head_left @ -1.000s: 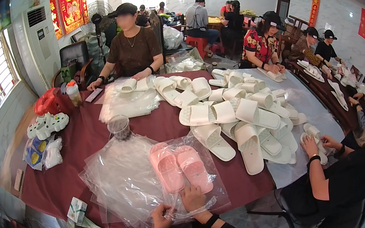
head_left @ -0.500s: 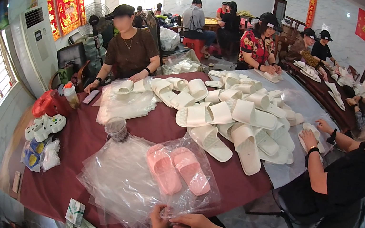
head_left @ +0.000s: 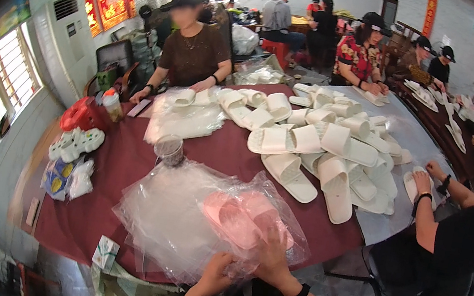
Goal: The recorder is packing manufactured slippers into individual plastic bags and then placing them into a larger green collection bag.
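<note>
A pair of pink slippers [head_left: 229,218] lies in a clear plastic bag [head_left: 301,237] near the table's front edge. My left hand [head_left: 217,274] pinches the bag's near edge, fingers closed on the film. Stretched out over the slippers' near end, my right hand [head_left: 273,259] has its fingers extended and partly covers the right slipper. I cannot tell whether that hand is inside the bag or on top of it. A stack of flat clear bags [head_left: 166,217] spreads to the left, partly under the bagged pair.
White slippers [head_left: 301,140] are heaped beyond. A clear cup [head_left: 169,150] stands behind the stack of bags. Clogs [head_left: 76,143], a red bag [head_left: 82,114] and a small box [head_left: 105,253] sit along the left side. Co-workers sit across and at right, one handling a white slipper [head_left: 414,185].
My right hand has left the bag's near edge and reached forward over the pink slippers. My left hand still grips the edge. The whole view has shifted slightly.
</note>
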A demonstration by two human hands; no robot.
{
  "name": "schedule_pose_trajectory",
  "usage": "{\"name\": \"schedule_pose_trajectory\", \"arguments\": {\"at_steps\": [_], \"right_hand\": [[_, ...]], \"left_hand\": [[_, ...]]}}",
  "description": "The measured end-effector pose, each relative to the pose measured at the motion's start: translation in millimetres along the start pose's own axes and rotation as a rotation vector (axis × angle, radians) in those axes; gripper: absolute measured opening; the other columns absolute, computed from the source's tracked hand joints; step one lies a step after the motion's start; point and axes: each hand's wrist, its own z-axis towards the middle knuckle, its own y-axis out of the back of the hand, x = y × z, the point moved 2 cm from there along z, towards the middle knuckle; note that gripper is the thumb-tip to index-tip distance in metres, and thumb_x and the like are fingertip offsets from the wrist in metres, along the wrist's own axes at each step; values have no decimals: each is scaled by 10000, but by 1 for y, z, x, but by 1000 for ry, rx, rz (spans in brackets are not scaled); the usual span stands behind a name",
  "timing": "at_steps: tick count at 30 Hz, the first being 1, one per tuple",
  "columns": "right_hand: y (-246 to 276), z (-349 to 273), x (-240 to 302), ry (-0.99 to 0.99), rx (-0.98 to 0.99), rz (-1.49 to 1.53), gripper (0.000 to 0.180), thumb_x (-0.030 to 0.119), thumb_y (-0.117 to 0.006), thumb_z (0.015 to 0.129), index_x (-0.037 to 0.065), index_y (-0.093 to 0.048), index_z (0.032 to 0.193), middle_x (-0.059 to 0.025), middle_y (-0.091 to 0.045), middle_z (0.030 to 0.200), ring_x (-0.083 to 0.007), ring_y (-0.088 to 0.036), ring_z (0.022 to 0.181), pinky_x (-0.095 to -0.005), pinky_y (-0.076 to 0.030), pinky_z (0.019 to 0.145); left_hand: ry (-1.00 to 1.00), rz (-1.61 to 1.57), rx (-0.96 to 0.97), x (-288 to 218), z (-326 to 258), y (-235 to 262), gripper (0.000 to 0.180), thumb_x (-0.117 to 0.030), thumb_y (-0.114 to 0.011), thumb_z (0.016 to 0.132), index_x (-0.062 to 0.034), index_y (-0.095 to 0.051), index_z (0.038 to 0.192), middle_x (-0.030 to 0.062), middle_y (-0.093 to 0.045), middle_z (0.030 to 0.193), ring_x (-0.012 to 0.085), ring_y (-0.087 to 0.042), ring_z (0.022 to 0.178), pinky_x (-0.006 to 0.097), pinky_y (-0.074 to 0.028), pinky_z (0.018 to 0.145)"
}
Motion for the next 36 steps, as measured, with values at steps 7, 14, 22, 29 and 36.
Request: {"name": "schedule_pose_trajectory", "arguments": {"at_steps": [7,14,22,29,36], "right_hand": [[6,2,-2,-81,-8,14,712,47,-586,719,102,-361,1392,-233,-447,1313,-391,-519,1074,-484,-425,820],[10,-2,-13,-130,4,27,361,9,-572,756,21,-586,1116,-218,-597,1104,-391,-602,914,-407,-493,774],[20,19,-8,-260,-416,642,217,71,-569,881,-38,-571,1068,-135,-627,1065,-244,-601,988,-333,-472,851],[-3,15,-1,-609,-289,1088,219,98,-568,906,0,-534,1099,-101,-588,1074,-171,-543,1038,-285,-439,884],[-20,20,73,-707,146,1532,216,152,-503,959,49,-484,1148,-86,-570,1094,-186,-563,1009,-345,-470,893]], "left_hand": [[-187,-27,138,-8,-14,-2,482,48,-608,693,-36,-519,1159,181,-516,1122,366,-478,1070,409,-392,920],[-143,-181,200,-41,-20,16,439,-32,-618,791,-37,-511,1218,189,-536,1176,343,-517,1075,400,-412,912],[-74,440,60,12,-84,46,213,-161,-613,818,-58,-595,1004,126,-601,1000,315,-577,921,403,-466,772],[568,849,130,34,-155,63,419,-410,-609,816,-71,-597,1062,135,-592,1037,316,-571,941,407,-461,780],[951,803,210,95,-240,42,887,-677,-539,762,-106,-330,1407,248,-386,1373,428,-471,1167,581,-338,959]]}}
